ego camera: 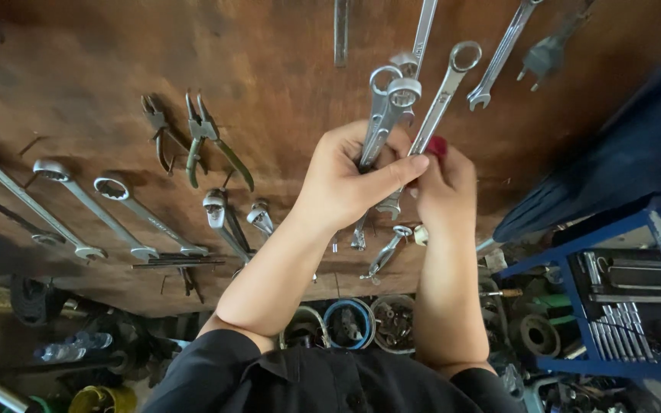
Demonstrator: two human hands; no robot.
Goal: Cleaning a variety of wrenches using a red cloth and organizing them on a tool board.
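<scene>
Both my hands are raised against a brown wooden tool board (269, 69). My left hand (342, 183) grips a bundle of silver wrenches (386, 107) whose ring ends stick up above my fingers. My right hand (445, 187) pinches the shaft of a combination wrench (441, 95), its ring end pointing up to the right. The thumb of my left hand touches my right hand's fingers. Black sleeves cover both upper arms.
More wrenches (78, 206) hang on the board at the left, with green-handled pliers (208, 145) and other pliers beside them. Wrenches (499, 53) hang top right. A blue rack (621, 306) with tools stands at the right. Round containers (350, 321) and clutter lie below.
</scene>
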